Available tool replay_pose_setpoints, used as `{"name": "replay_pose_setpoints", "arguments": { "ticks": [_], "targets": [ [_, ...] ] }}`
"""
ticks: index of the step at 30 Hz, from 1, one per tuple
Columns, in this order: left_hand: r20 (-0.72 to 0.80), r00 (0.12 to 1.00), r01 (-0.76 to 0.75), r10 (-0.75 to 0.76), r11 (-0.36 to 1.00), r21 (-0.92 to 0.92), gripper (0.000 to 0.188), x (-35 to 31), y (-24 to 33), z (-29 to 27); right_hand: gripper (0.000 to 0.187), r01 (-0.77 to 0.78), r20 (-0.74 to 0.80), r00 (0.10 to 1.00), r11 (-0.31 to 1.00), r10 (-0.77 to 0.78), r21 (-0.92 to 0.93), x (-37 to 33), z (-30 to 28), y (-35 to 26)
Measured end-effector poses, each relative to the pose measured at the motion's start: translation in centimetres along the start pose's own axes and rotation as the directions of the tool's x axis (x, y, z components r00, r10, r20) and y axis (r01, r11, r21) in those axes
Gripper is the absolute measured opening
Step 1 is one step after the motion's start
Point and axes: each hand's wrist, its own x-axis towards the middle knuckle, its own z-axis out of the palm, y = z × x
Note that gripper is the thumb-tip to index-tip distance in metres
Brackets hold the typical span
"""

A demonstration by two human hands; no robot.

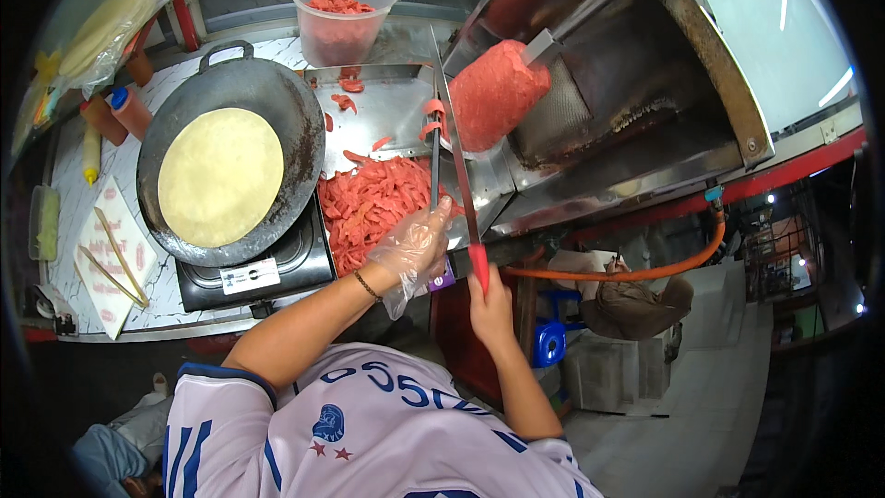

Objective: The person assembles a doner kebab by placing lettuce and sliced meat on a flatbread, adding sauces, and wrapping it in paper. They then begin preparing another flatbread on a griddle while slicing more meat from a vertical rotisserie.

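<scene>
- Meat cone [498,97], red, stands at 1 o'clock from the centre of the view, mounted on a metal spit [599,7].
- Right hand [491,309], bare, at 5 o'clock: fingers wrapped around the red handle of a long knife [464,180]. Blade points toward 12 o'clock, along the cone's left side (contact with the meat cannot be confirmed).
- Left hand [417,247], in a clear plastic glove, just below centre: closed on a slim metal rod [435,166], also directed toward 12 o'clock. Red meat pieces sit near its upper end, beside the blade.
- Metal tray [387,115], at 11 o'clock: loose scraps in its upper part; a heap of meat strips [373,203] fills the lower part, toward 9 o'clock.
- Plastic tub [346,32], translucent, at 11 o'clock beyond the tray: part-filled with similar red meat.
- Dark pan [309,129], between 9 and 10 o'clock, on a black stove [316,267]: one pale flatbread [221,177] lies flat inside.
- Tongs [112,258], between 8 and 9 o'clock: resting on printed paper [111,309].
</scene>
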Motion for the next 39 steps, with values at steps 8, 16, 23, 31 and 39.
{"name": "replay_pose_setpoints", "arguments": {
  "ticks": [8,16,23,31,39],
  "targets": [
    [0.187,0.98,0.14,-0.062,0.888,-0.439,0.048,-0.4,1.3,-0.4,0.018,-0.035,-0.018,0.999,0.992,0.033,-0.125,-4.3,-3.1,0.6],
    [0.352,0.933,0.299,-0.081,0.719,-0.628,0.046,-1.1,2.1,-3.3,0.026,-0.23,0.142,0.955,0.953,0.26,-0.199,-8.8,-12.7,-1.3],
    [0.255,0.957,0.252,-0.141,0.84,-0.48,0.045,-2.3,2.6,-3.2,0.018,-0.213,0.136,0.948,0.893,0.286,-0.396,-8.8,-18.6,-3.6],
    [0.02,0.991,0.129,-0.13,0.99,0.049,0.052,-5.0,0.4,-2.6,0.016,-0.082,0.092,0.991,0.978,0.101,-0.193,-7.2,-18.4,-4.7],
    [0.057,0.997,0.036,-0.051,0.97,0.24,0.041,-3.5,-1.5,0.6,0.018,0.134,-0.208,0.97,0.99,-0.123,0.04,6.0,-0.1,-3.8]
  ]
}}
